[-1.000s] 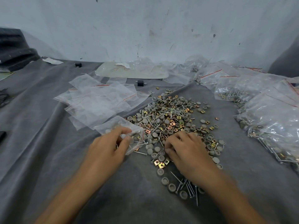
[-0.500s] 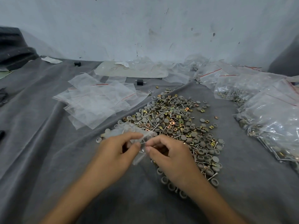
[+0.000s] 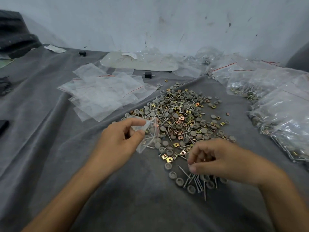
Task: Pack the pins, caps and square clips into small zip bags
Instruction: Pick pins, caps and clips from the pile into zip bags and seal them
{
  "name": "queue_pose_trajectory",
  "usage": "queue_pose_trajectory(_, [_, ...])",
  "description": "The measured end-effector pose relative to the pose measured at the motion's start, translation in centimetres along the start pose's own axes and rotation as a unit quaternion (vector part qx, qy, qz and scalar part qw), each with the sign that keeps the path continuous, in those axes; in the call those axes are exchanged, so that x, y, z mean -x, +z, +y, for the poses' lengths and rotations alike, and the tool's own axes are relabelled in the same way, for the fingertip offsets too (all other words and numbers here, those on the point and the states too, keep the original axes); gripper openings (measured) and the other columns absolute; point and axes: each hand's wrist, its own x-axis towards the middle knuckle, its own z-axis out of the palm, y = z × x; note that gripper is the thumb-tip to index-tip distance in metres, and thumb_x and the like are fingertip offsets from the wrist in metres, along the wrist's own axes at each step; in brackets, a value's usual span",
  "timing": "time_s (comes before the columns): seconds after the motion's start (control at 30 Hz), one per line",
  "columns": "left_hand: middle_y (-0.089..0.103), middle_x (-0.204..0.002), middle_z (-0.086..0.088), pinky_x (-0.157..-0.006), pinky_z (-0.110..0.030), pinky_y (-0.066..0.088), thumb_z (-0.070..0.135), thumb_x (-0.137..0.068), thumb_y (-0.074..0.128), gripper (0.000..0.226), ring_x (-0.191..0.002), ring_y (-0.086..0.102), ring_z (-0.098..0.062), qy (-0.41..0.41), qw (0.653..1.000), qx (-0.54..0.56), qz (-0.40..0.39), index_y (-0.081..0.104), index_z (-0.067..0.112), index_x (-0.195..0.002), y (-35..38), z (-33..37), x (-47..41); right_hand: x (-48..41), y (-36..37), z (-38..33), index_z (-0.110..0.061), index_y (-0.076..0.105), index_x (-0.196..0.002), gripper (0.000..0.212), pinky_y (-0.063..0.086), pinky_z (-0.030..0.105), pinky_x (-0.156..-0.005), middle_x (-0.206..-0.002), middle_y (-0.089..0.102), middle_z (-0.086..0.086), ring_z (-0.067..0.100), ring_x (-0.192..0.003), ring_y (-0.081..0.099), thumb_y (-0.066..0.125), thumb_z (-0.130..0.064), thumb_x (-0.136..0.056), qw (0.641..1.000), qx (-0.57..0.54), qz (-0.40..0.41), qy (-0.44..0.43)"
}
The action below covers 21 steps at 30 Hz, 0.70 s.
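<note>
Spillage is looming if my left hand [image 3: 117, 141], pinching the small clear plastic zip bag [image 3: 151, 131] at nine o'clock of the mixed heap [image 3: 180, 118], slackens; my right hand [image 3: 222, 158] is hovering curled over thin steel pins [image 3: 195, 180] at six, grip unclear.

No readable text, label or number anywhere.

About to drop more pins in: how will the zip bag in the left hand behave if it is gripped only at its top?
Probably floppy: the zip bag crumples and sags below the left hand. Its thin clear film looks slippery. The pins inside point toward its bottom corner and might pierce it.
</note>
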Motion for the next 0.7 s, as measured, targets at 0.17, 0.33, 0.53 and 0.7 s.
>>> queue_pose_trajectory(0.17, [0.056, -0.055, 0.012, -0.059, -0.029, 0.045, 0.032, -0.096, 0.064, 0.037, -0.057, 0.058, -0.012, -0.001, 1.0, 0.008, 0.006, 0.062, 0.069, -0.097, 0.0, 0.1, 0.0, 1.3, -0.2, -0.1, -0.024, 0.074, -0.095, 0.011, 0.05, 0.018, -0.051, -0.087, 0.078, 0.003, 0.009, -0.074, 0.071, 0.067, -0.03, -0.091, 0.977, -0.06, -0.179, 0.1])
queue_pose_trajectory(0.33, [0.055, -0.054, 0.013, -0.049, -0.014, 0.037, 0.027, -0.096, 0.065, 0.031, -0.05, 0.048, 0.0, 0.0, 1.0, 0.015, 0.011, 0.068, 0.058, -0.098, 0.1, -0.2, -0.1, 0.5, 0.9, 0.0, -0.02, 0.075, -0.105, 0.015, 0.055, 0.024, -0.065, -0.092, 0.077, 0.004, 0.008, -0.079, 0.069, 0.066, -0.014, -0.095, 0.984, -0.018, -0.152, 0.093])
queue_pose_trajectory(0.53, [0.054, -0.053, 0.013, -0.05, -0.013, 0.037, 0.026, -0.096, 0.065, 0.022, -0.051, 0.049, 0.0, -0.012, 1.0, 0.013, 0.016, 0.069, 0.047, -0.095, 0.1, -0.1, 0.0, -0.8, 1.9, -0.2, -0.039, 0.071, -0.105, 0.022, 0.052, 0.027, -0.09, -0.109, 0.071, -0.019, -0.001, -0.104, 0.064, 0.067, -0.02, -0.095, 0.995, 0.097, 0.028, -0.008])
queue_pose_trajectory(0.7, [0.055, -0.054, 0.012, -0.051, -0.014, 0.039, 0.028, -0.097, 0.065, 0.019, -0.051, 0.049, -0.001, -0.014, 1.0, 0.011, 0.013, 0.068, 0.047, -0.097, 0.0, -0.1, 0.0, -1.8, 2.1, 0.2, -0.04, 0.07, -0.1, 0.028, 0.049, 0.024, -0.092, -0.115, 0.066, -0.029, -0.008, -0.111, 0.059, 0.064, -0.013, -0.095, 0.977, 0.096, 0.183, -0.048])
